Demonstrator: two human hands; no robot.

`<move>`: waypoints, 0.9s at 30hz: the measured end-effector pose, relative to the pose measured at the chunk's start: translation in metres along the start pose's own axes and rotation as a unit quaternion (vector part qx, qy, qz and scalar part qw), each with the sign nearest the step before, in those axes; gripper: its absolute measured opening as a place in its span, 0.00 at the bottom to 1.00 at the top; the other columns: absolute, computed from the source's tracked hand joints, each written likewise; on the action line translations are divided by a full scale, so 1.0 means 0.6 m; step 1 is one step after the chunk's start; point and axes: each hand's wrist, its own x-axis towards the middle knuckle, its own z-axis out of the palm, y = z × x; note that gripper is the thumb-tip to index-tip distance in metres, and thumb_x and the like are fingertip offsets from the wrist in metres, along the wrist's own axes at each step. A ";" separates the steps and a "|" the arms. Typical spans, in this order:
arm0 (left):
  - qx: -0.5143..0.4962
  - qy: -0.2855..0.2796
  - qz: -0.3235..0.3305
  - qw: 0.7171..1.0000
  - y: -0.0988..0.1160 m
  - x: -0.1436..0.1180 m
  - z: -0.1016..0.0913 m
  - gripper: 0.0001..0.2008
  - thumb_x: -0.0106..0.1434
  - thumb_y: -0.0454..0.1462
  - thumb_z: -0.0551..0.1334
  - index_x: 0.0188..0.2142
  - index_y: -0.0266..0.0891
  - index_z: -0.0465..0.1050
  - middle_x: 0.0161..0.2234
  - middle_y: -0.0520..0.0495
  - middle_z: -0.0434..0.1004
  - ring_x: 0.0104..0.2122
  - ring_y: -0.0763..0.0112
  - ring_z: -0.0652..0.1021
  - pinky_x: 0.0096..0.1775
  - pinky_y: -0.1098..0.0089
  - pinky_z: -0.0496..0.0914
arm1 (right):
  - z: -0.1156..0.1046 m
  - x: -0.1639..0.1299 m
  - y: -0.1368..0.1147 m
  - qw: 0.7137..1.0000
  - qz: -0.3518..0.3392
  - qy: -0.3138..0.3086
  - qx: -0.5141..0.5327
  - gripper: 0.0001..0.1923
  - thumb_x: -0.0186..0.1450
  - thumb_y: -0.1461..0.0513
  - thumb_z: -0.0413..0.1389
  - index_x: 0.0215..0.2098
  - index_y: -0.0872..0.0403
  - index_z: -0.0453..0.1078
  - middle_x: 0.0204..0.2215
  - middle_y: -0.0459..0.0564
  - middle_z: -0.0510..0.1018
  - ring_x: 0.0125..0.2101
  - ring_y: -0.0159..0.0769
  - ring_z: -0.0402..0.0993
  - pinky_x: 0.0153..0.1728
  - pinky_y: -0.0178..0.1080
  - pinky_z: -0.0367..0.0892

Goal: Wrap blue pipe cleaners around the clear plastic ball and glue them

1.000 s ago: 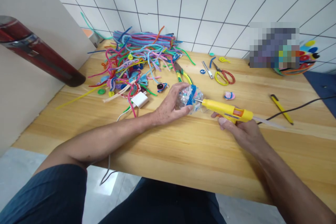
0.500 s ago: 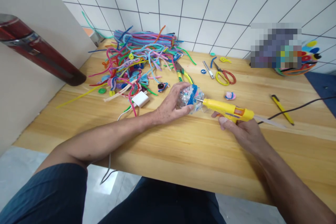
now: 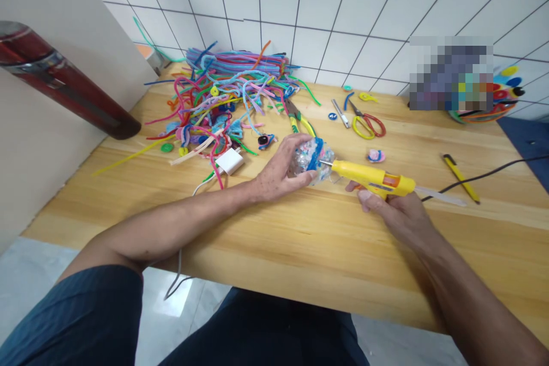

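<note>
Between both hands — glue gun (image 3: 372,178) touching bottle (image 3: 311,158).

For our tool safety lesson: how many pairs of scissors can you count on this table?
1. The scissors, with one yellow and one red handle, lie on the wooden table near the tiled wall, beyond the glue gun. More may be hidden under the pipe cleaner pile.

Pixel-blurred patch (image 3: 450,73), perhaps over a basket (image 3: 501,104).
</note>
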 end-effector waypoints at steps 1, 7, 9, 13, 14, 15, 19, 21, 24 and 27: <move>0.000 0.002 0.002 1.000 0.000 0.000 0.000 0.34 0.71 0.51 0.65 0.69 0.43 0.56 0.65 0.34 0.67 0.66 0.47 0.71 0.68 0.43 0.67 | 0.000 0.000 0.000 1.000 -0.001 -0.001 0.000 0.14 0.67 0.50 0.64 0.40 0.51 0.82 0.33 0.51 0.85 0.27 0.37 0.76 0.29 0.40 0.74; -0.005 0.006 0.010 1.000 0.000 0.001 0.002 0.34 0.72 0.51 0.65 0.69 0.42 0.57 0.65 0.34 0.68 0.66 0.47 0.71 0.68 0.44 0.67 | 0.005 0.001 -0.003 1.000 -0.004 0.001 0.009 0.14 0.67 0.50 0.63 0.40 0.51 0.82 0.32 0.50 0.85 0.27 0.37 0.75 0.27 0.40 0.74; -0.007 0.007 0.010 1.000 0.001 0.001 0.001 0.34 0.71 0.51 0.65 0.69 0.42 0.57 0.65 0.33 0.68 0.66 0.47 0.71 0.69 0.43 0.67 | 0.006 0.001 -0.006 1.000 0.003 -0.005 0.008 0.13 0.67 0.51 0.63 0.40 0.50 0.82 0.31 0.49 0.84 0.27 0.37 0.75 0.27 0.39 0.74; -0.008 0.001 -0.003 1.000 0.004 0.001 0.000 0.34 0.71 0.51 0.65 0.69 0.42 0.57 0.66 0.33 0.67 0.68 0.46 0.70 0.70 0.42 0.65 | 0.003 0.000 -0.008 1.000 -0.001 0.003 0.001 0.13 0.66 0.50 0.64 0.38 0.50 0.81 0.30 0.49 0.84 0.27 0.38 0.75 0.27 0.40 0.75; -0.008 -0.001 -0.006 1.000 0.004 0.001 -0.001 0.34 0.71 0.51 0.65 0.69 0.43 0.57 0.66 0.33 0.67 0.68 0.46 0.70 0.70 0.42 0.65 | 0.002 0.000 -0.007 1.000 -0.006 0.009 -0.003 0.14 0.66 0.49 0.64 0.38 0.50 0.81 0.30 0.49 0.84 0.27 0.38 0.76 0.27 0.40 0.75; -0.007 -0.003 -0.009 1.000 0.005 0.001 -0.001 0.34 0.70 0.52 0.65 0.69 0.43 0.57 0.66 0.33 0.67 0.68 0.46 0.70 0.70 0.42 0.65 | 0.001 0.000 -0.007 1.000 -0.009 0.014 -0.008 0.14 0.66 0.48 0.64 0.37 0.50 0.81 0.30 0.50 0.84 0.27 0.38 0.76 0.28 0.40 0.75; -0.005 -0.009 -0.016 1.000 0.004 0.001 -0.001 0.35 0.70 0.52 0.65 0.69 0.44 0.57 0.67 0.33 0.67 0.68 0.46 0.69 0.70 0.42 0.65 | 0.000 0.000 -0.007 1.000 -0.009 0.017 -0.017 0.15 0.67 0.48 0.64 0.38 0.49 0.81 0.30 0.49 0.83 0.28 0.39 0.76 0.28 0.40 0.75; -0.006 -0.009 -0.021 1.000 0.004 0.000 -0.001 0.36 0.69 0.52 0.66 0.70 0.44 0.57 0.67 0.33 0.67 0.68 0.45 0.69 0.70 0.41 0.64 | 0.000 0.000 -0.007 1.000 -0.001 0.011 -0.017 0.14 0.67 0.48 0.64 0.38 0.49 0.81 0.31 0.49 0.84 0.28 0.39 0.76 0.28 0.41 0.75; -0.002 -0.008 -0.018 1.000 0.003 0.000 0.000 0.36 0.69 0.52 0.66 0.69 0.44 0.57 0.67 0.33 0.67 0.68 0.45 0.69 0.70 0.41 0.64 | -0.001 0.000 -0.005 1.000 0.001 0.012 -0.015 0.14 0.67 0.48 0.64 0.38 0.50 0.81 0.32 0.50 0.85 0.28 0.38 0.76 0.28 0.41 0.75; 0.000 -0.007 -0.006 1.000 0.004 0.001 0.000 0.35 0.70 0.51 0.65 0.69 0.43 0.57 0.66 0.33 0.67 0.68 0.47 0.69 0.70 0.42 0.65 | -0.001 -0.002 -0.001 1.000 -0.005 0.009 -0.015 0.15 0.67 0.48 0.64 0.36 0.50 0.81 0.32 0.51 0.85 0.28 0.38 0.76 0.29 0.40 0.75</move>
